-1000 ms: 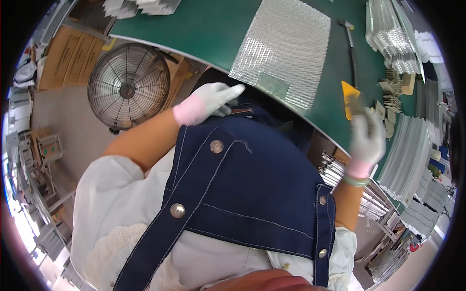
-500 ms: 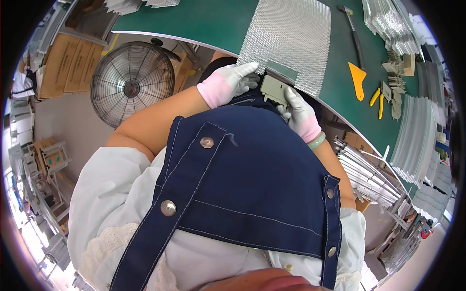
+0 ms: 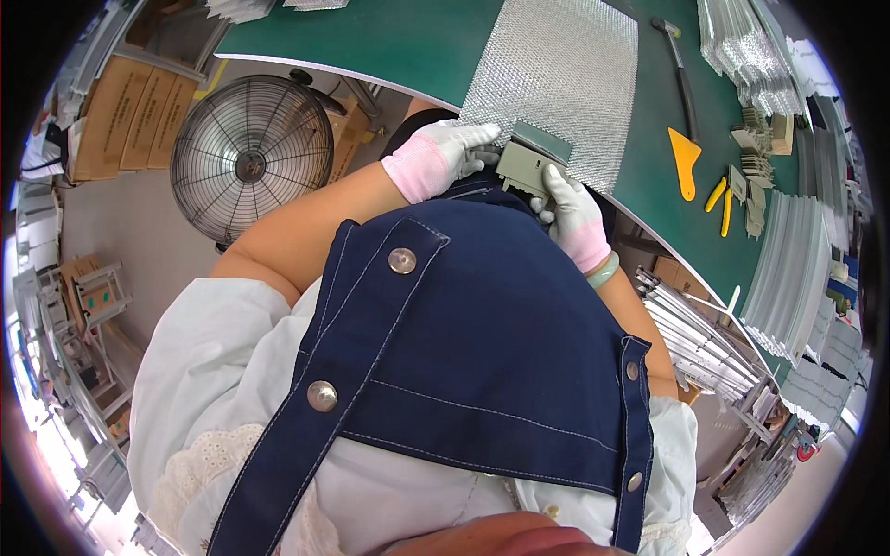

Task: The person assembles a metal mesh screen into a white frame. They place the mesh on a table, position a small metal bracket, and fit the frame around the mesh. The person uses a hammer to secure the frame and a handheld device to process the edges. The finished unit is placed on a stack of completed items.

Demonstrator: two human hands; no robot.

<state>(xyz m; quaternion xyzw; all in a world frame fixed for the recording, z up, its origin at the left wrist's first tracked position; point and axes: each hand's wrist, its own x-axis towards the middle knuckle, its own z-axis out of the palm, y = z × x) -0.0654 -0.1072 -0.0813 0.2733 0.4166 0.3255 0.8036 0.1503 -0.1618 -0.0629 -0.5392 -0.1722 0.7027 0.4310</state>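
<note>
My right hand, in a white glove with a pink cuff, grips a grey-green flat plate with notched edges. The thumb presses on its face and the other fingers are underneath. Just behind the plate is a darker green-grey strip at the edge of the bubble wrap sheet; I cannot tell whether the two are joined. My left hand, gloved the same way, is open at the plate's left edge, its fingers stretched toward it. Whether those fingertips touch the plate is unclear.
On the green table lie a hammer, a yellow scraper, yellow-handled pliers and stacked small grey parts. Long pale profiles are stacked at right. A floor fan and cardboard boxes stand left.
My left hand has shifted slightly right, closer to the plate, its lower fingers now nearer the plate's edge. My right hand keeps its grip on the plate.
</note>
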